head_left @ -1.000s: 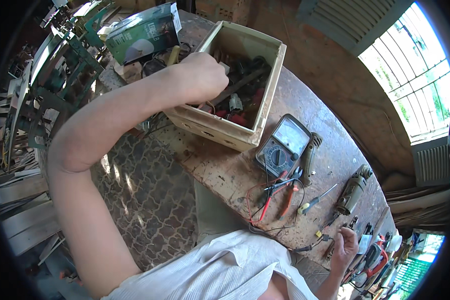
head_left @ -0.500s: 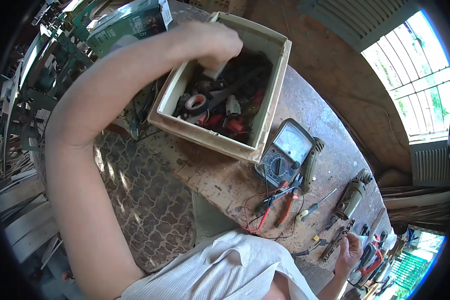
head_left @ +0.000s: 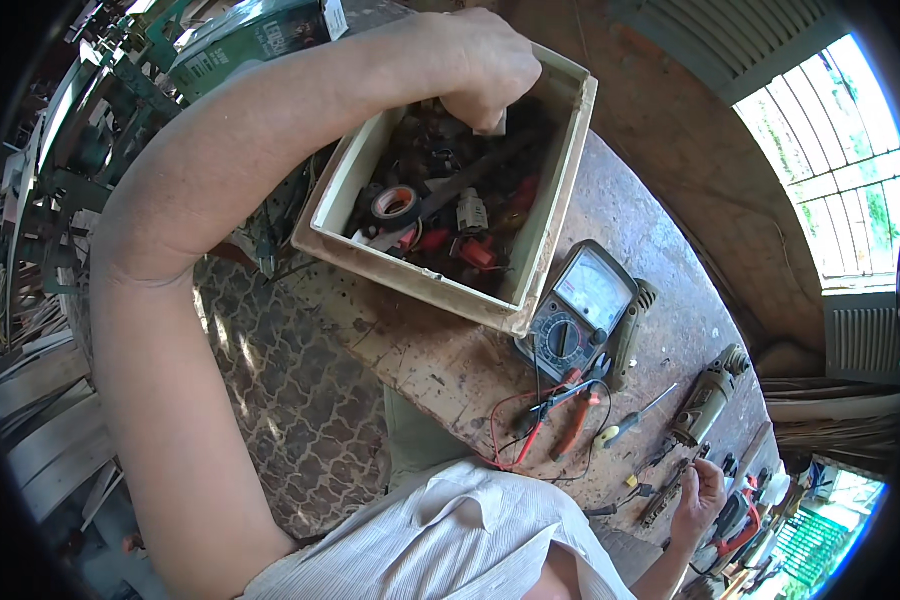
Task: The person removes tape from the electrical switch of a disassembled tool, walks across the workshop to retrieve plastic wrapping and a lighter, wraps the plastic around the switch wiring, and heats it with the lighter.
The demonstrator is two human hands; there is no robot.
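Observation:
My left hand hangs over the far part of a cream plastic box, its fingers closed on a small pale flat piece that mostly hides behind them. Below it in the box lie a roll of tape, a whitish plastic fitting, a red part and a jumble of dark pieces. At the lower right my right hand has its fingers bent together in a pinch beside a long dark metal part. Whatever those fingertips may hold is too small to make out.
On the worn bench are an analogue multimeter with leads, orange-handled pliers, a screwdriver and a greenish power-tool body. A green carton stands beyond my left forearm. Window bars are at right.
My left hand has moved right across the box, carrying the pale piece with it. My right hand stays nearly in place; the whole view has shifted slightly.

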